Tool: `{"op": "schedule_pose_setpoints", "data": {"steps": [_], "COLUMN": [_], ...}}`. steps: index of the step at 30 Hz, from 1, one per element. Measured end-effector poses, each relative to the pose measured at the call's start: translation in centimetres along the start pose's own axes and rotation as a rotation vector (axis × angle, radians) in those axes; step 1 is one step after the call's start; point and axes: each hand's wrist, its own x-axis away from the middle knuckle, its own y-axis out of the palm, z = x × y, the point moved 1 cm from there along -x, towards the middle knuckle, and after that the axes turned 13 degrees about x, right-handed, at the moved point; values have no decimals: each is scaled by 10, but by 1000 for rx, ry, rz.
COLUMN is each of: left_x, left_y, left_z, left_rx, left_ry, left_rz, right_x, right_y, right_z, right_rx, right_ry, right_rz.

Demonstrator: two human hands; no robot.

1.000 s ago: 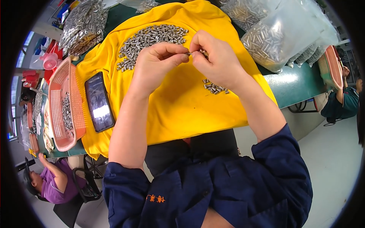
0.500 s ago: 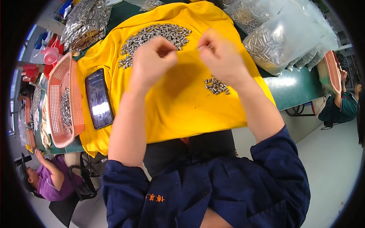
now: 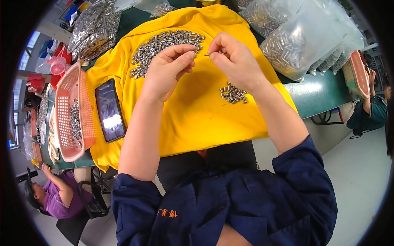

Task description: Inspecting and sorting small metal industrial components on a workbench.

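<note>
Over a yellow cloth, my left hand pinches with thumb and forefinger. A small metal part seems to sit at its fingertips, mostly hidden. My right hand is closed around a thin dark pin, whose short tip sticks out toward the left hand. A gap separates the two hands. Behind the left hand spreads a large pile of small silver metal cylinders. A smaller heap of the same cylinders lies below my right hand.
A black phone lies on the cloth's left side, beside a pink plastic basket with metal parts inside. Clear bags of metal parts stand at the back right, another bag at the back left. Other people sit at both sides.
My hands have drawn closer together, and the left has shifted slightly right. The right hand's thin pin now shows clearly; both hands were blurred before.
</note>
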Motion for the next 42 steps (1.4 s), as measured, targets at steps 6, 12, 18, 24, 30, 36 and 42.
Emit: {"op": "schedule_pose_setpoints", "data": {"steps": [6,12,18,24,30,36,42], "left_x": [2,2,3,-1,-1,13,1], "left_y": [6,7,8,7,3,36,-10], "left_z": [-2,-4,-6,-9,-8,-16,20], "left_rx": [91,56,-79,-118,-426,-823,-929], "left_ry": [-37,-9,87,118,112,195,386], "left_rz": [-37,-65,-92,-58,-20,-239,122], "right_x": [1,2,5,6,-13,-17,-10], "right_y": [-1,0,1,7,-17,-17,-15], "right_z": [-6,-5,-10,-9,16,10,16], "right_rx": [-95,-112,143,298,-230,31,62], "right_ry": [52,21,-124,-112,67,-483,47], "right_rz": [-59,-65,7,52,117,391,165]}}
